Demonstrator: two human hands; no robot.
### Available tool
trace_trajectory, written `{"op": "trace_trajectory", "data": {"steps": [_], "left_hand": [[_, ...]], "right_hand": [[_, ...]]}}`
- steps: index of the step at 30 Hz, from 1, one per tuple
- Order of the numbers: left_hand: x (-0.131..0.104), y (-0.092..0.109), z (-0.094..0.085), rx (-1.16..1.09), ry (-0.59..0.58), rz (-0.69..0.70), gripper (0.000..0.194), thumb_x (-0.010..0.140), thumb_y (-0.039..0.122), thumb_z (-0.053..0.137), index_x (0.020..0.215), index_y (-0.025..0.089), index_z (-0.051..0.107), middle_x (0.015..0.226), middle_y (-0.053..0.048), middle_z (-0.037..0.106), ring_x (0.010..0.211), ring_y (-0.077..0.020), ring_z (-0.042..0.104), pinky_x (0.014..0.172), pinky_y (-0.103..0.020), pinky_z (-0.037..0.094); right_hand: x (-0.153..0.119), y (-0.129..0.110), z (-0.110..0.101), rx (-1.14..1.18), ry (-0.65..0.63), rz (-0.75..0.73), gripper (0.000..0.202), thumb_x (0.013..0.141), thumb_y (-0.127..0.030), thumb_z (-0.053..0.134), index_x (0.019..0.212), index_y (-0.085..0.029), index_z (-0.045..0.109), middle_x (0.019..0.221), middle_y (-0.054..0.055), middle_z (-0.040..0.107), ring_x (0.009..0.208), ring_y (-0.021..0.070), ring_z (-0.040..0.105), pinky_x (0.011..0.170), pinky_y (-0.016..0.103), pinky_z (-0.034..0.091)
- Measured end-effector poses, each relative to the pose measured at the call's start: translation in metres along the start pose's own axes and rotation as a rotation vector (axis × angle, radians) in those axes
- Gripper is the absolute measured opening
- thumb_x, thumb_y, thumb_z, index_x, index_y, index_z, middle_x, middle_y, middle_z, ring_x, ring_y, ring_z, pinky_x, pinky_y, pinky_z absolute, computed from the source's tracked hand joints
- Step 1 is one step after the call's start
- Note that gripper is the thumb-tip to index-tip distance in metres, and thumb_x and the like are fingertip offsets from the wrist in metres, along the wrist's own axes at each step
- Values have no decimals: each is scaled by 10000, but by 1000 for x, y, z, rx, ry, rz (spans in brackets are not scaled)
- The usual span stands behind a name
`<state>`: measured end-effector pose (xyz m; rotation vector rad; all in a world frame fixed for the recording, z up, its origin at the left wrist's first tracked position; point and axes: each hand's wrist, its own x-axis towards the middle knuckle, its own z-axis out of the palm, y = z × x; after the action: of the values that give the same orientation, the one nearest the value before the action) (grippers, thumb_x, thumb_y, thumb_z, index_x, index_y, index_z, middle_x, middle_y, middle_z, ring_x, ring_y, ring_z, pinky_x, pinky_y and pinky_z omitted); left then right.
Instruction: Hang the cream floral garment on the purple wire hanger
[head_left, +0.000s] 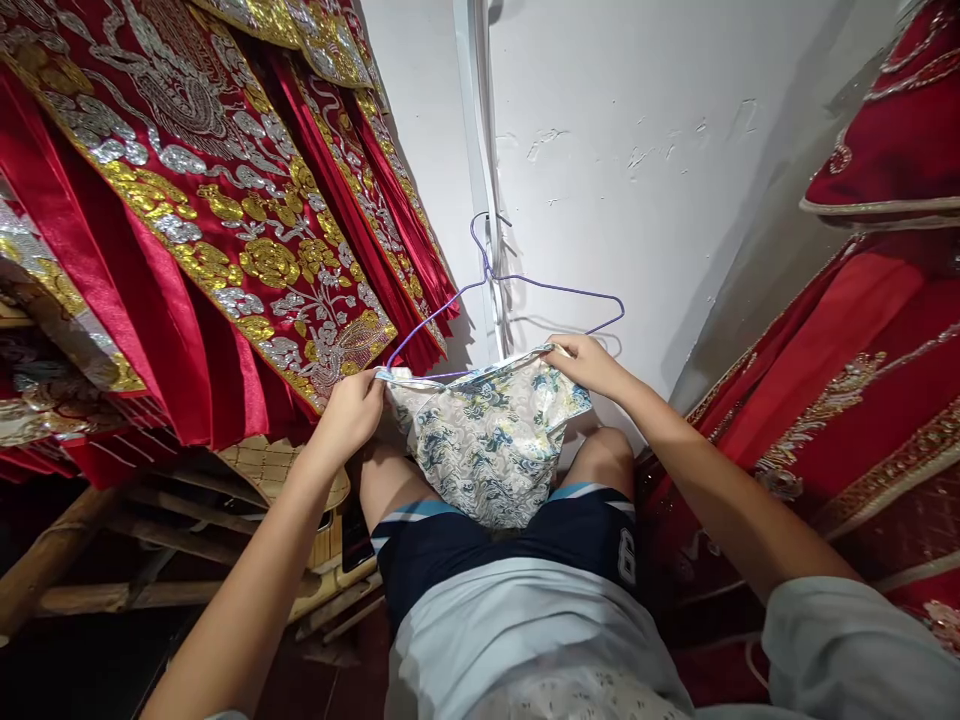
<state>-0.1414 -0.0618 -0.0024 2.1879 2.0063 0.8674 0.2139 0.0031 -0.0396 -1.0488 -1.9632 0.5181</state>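
Note:
A pale garment [491, 435] with a blue and yellow pattern hangs between my hands, its lower part over my lap. My left hand [352, 408] pinches its upper left corner, close to the left end of a purple wire hanger [551, 289]. At the garment's upper right edge, my right hand [589, 362] grips the cloth with closed fingers. The hanger's hook hangs on a small peg at a white strip on the wall. Its bottom bar runs behind or along the garment's top edge; I cannot tell whether the cloth is on it.
Red cloths with gold and silver sequins [270, 260] hang at left. More red embroidered garments [862, 400] hang at right. Below left stands a bamboo frame [127, 597]. A white wall [615, 160] with a vertical pipe-like strip [474, 120] rises ahead.

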Motion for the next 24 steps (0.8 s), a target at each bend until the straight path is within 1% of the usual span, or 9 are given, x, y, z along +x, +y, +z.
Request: {"op": "trace_trajectory", "data": {"steps": [4, 9, 11, 13, 14, 17, 20, 22, 24], "left_hand": [[24, 13, 12, -109, 120, 72, 357, 923, 300, 343, 888, 129, 655, 868, -101, 706, 809, -235, 624, 738, -283, 437], [64, 47, 23, -163, 231, 345, 368, 943, 262, 365, 1068, 125, 682, 1070, -113, 716, 985, -247, 635, 880, -296, 446], [77, 57, 27, -141, 274, 394, 358, 941, 243, 376, 1109, 132, 672, 1055, -109, 711, 962, -238, 633, 870, -300, 442], [85, 60, 29, -118, 312, 401, 354, 930, 219, 382, 1146, 140, 652, 968, -92, 705, 865, -216, 627, 818, -293, 437], [87, 60, 29, -110, 321, 401, 357, 920, 210, 390, 1172, 144, 636, 905, -77, 695, 801, -204, 614, 782, -286, 431], [89, 53, 26, -78, 318, 417, 410, 877, 199, 437, 1260, 145, 575, 768, -36, 643, 666, -179, 555, 691, -271, 394], [90, 50, 21, -19, 306, 439, 398, 837, 205, 472, 1203, 135, 614, 738, -32, 625, 650, -174, 530, 685, -269, 374], [90, 52, 20, 12, 295, 461, 344, 833, 215, 470, 1107, 134, 660, 716, -33, 618, 650, -172, 527, 693, -269, 369], [90, 52, 19, 37, 297, 462, 317, 836, 225, 465, 1054, 140, 680, 702, -34, 614, 651, -173, 530, 683, -266, 361]], "right_hand": [[-4, -5, -1, 31, 3, -6, 201, 842, -341, 531, 736, -187, 603, 708, -6, 559, 706, 160, 496, 667, 272, 351], [-3, -8, 4, 4, 1, 18, 238, 843, -334, 516, 646, -201, 502, 615, -30, 449, 609, 139, 423, 605, 276, 319], [-6, -9, 6, 1, 4, 8, 220, 846, -340, 514, 681, -199, 555, 637, -19, 503, 615, 149, 452, 616, 282, 346], [-12, -10, 4, -21, 26, -41, 175, 813, -289, 535, 870, -196, 671, 775, 14, 624, 720, 180, 545, 698, 296, 407], [-17, -10, 1, -44, 52, -56, 293, 781, -250, 550, 1032, -202, 691, 839, 26, 658, 769, 195, 574, 736, 306, 425], [-27, -6, -13, -111, 231, 5, 774, 708, -178, 584, 1471, -204, 456, 803, 25, 674, 720, 211, 583, 713, 326, 444], [-20, 6, -32, -149, 439, 92, 962, 704, -197, 634, 1579, -143, 239, 760, 39, 678, 659, 219, 569, 672, 343, 448], [-6, 15, -43, -180, 483, 111, 900, 699, -235, 672, 1533, -110, 355, 814, 79, 698, 705, 233, 590, 684, 352, 455], [9, 23, -53, -187, 423, 117, 647, 708, -270, 681, 1329, -101, 608, 844, 102, 704, 749, 238, 606, 684, 346, 454]]}}
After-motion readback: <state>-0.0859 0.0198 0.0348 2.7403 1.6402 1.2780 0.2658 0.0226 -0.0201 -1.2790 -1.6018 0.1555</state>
